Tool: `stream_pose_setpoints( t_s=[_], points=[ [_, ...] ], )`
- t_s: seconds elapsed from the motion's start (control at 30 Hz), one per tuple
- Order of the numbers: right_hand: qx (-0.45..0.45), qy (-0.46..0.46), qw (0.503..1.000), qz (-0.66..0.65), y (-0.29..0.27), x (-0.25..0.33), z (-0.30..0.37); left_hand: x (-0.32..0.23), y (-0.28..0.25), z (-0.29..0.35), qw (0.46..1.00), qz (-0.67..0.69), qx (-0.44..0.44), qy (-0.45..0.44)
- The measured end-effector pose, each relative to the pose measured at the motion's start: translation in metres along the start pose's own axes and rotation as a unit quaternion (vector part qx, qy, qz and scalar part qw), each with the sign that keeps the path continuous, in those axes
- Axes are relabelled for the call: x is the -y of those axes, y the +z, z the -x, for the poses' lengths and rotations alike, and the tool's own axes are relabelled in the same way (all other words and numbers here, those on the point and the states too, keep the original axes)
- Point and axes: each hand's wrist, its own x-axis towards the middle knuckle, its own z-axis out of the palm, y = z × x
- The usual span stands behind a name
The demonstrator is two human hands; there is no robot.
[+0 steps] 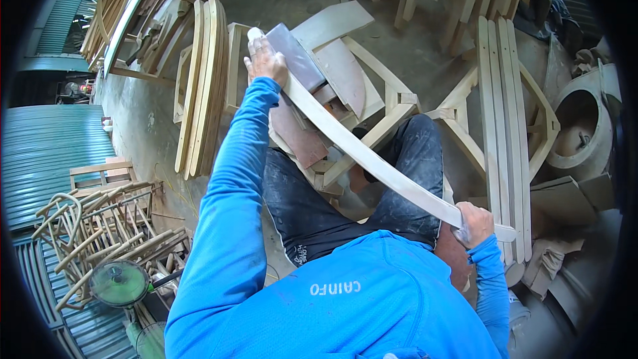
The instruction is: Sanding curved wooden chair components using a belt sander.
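A long, slightly curved pale wooden slat point(362, 153) lies slantwise in front of me, from the upper left to the lower right across my thighs. My left hand point(266, 62) is closed round its far end. Near its other end, my right hand point(474, 223) wraps over the slat; a greyish patch shows under the fingers, and I cannot tell whether it is a separate sheet. Beneath the slat stands a small wooden frame point(389, 123) bearing a grey flat block point(296, 58) and several thin board pieces point(335, 23).
Curved slats stand stacked on a support at left point(203, 86), and more slats point(502, 139) rest on a wooden stand at right. A green fan point(119, 284) and a pile of wooden frames point(100, 226) are at lower left. A large round pipe-like drum point(579, 123) sits far right.
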Motion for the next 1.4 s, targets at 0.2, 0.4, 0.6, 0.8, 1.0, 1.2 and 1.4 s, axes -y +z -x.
stream_pose_setpoints(
  t_s=[0.2, 0.4, 0.6, 0.8, 1.0, 1.2, 1.4],
  points=[
    [0.048, 0.013, 0.999, 0.018, -0.011, -0.058, 0.073, -0.078, -0.001, 0.077, 0.998, 0.041, 0.025, -0.041],
    [0.087, -0.021, 0.994, 0.056, -0.025, -0.009, 0.007, -0.034, -0.004, 0.023, 0.999, 0.038, 0.008, -0.013],
    [0.027, -0.026, 0.998, 0.06, -0.014, 0.048, -0.076, 0.046, 0.013, -0.077, 1.0, 0.006, 0.008, -0.007],
    [0.011, -0.004, 1.0, 0.027, 0.016, 0.082, -0.096, 0.058, 0.001, -0.106, 0.999, -0.042, 0.026, 0.01],
    [0.048, -0.007, 0.999, -0.013, 0.013, 0.05, -0.05, -0.049, 0.005, 0.06, 0.999, 0.016, -0.019, -0.023],
    [0.089, -0.074, 0.992, -0.046, 0.004, 0.009, 0.003, -0.097, -0.012, 0.128, 0.995, 0.047, 0.042, -0.073],
    [0.095, -0.067, 0.993, -0.009, -0.008, -0.027, 0.041, -0.056, -0.005, 0.071, 0.997, 0.046, 0.016, -0.054]
  ],
)
